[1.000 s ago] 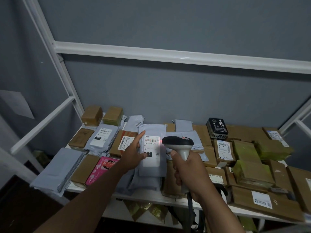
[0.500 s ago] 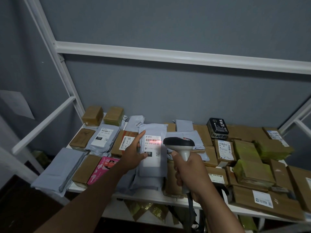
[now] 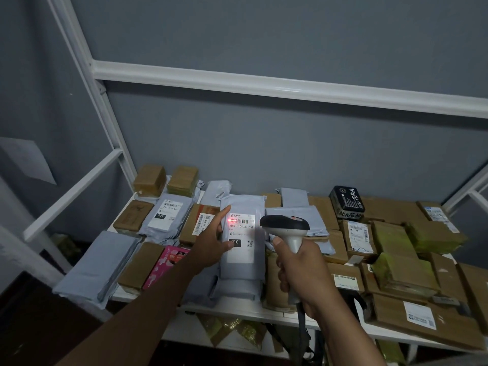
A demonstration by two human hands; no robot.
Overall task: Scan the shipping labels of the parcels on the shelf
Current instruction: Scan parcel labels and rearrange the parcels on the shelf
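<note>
**Red light now lies across the barcode**

On the far left of the shelf [image 3: 237, 309], a long grey bag [image 3: 97, 268] is laid flat, with brown boxes behind it. A pink parcel [image 3: 166, 265] is seen just beside it.

Next, the left hand [image 3: 211, 249] is laid against the left edge of the grey parcel [image 3: 243, 241]. The fingers are kept straight and spread, and the parcel is propped up by them so its white label [image 3: 241, 237] is turned toward the camera. Nothing is pinched by this hand.

On the label, a red line of light [image 3: 239, 221] is spread over the barcode near the top. One second ago only a small red dot was seen at the right side of the barcode. Half a second ago the bars were already lit by a wider band. Now the line is stretched across the barcode, so this label is probably being read, or has just been read.

To the right, the scanner [image 3: 287, 231] is held by the right hand [image 3: 301, 273]. The fingers are curled tight round its handle, and its head is pointed at the label.

Further right, many brown boxes and yellow-green parcels [image 3: 393, 239] are piled, and some carry white labels. These are likely still waiting, so another parcel will probably be picked next.
</note>
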